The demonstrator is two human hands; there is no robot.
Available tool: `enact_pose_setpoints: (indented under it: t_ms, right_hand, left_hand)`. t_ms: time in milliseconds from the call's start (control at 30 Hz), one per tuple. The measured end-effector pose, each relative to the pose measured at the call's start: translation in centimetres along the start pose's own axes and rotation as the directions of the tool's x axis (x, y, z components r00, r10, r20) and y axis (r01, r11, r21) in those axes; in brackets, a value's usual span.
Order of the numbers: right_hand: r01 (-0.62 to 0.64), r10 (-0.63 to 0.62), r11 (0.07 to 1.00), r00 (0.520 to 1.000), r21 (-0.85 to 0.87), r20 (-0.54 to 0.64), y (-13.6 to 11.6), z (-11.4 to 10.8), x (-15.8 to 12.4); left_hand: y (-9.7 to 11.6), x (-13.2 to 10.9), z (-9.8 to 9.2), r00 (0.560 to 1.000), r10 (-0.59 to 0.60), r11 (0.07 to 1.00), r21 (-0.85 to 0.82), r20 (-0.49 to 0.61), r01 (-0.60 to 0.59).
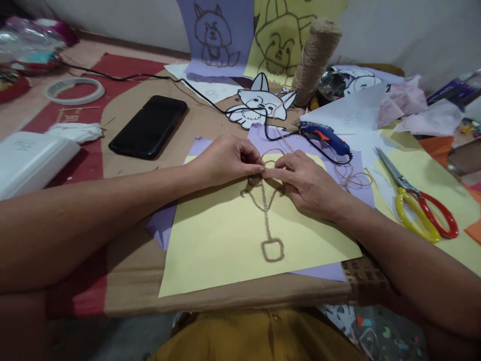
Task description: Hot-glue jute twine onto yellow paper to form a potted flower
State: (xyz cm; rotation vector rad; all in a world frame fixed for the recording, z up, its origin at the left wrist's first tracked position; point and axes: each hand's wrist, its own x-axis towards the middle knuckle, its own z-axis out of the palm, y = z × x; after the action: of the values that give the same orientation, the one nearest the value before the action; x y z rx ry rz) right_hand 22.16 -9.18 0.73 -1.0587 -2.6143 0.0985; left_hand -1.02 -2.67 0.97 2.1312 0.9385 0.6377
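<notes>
A yellow sheet of paper (218, 250) lies before me, bearing a twine outline (267, 220) with a straight stem, a small square at its near end and curved lines higher up. At the top of this outline, my left hand (233, 158) pinches the twine (276, 150) between thumb and fingers. My right hand (306, 183) meets it there, its index finger stretched to the same spot and the other fingers curled. Both hands rest on or just over the paper, and the exact pinch point is partly hidden. A strand runs up from there toward the twine spool (317, 60).
A blue glue gun (326, 136) with a black cord lies beyond my right hand. Scissors (417, 200) with red and yellow handles are at the right. A black phone (149, 126), a tape roll (75, 91) and a white box (33, 160) sit left. A fox cutout (261, 103) lies behind.
</notes>
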Motion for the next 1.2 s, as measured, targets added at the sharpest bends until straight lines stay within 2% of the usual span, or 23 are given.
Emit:
enact_pose_setpoints:
  t_ms: [267,533,767,1000,1200]
  right_hand:
    - [0.028,-0.027,0.999,0.999,-0.041,0.018,-0.23,0.0,0.27]
    - [-0.022,0.033,0.989,0.997,0.147,-0.076,0.16,0.23,-0.17]
    - [0.027,-0.026,0.998,0.999,0.048,-0.033,0.02,0.26,0.05]
    - [-0.019,0.051,0.977,0.989,0.213,-0.142,0.4,0.2,-0.46]
    - [-0.011,0.02,0.99,0.998,0.139,-0.067,0.25,0.19,-0.39]
  left_hand:
    - [-0.05,0.16,-0.03,1.0,-0.003,1.0,0.015,0.003,0.003]
    - [-0.21,0.1,-0.03,1.0,-0.008,1.0,-0.007,0.022,0.008]
    - [-0.25,0.1,0.02,1.0,0.015,1.0,0.0,0.013,-0.015]
    - [-0.24,0.04,0.11,1.0,0.03,1.0,-0.004,0.007,-0.03]
    - [-0.52,0.06,0.2,0.999,0.04,0.999,0.004,-0.006,-0.04]
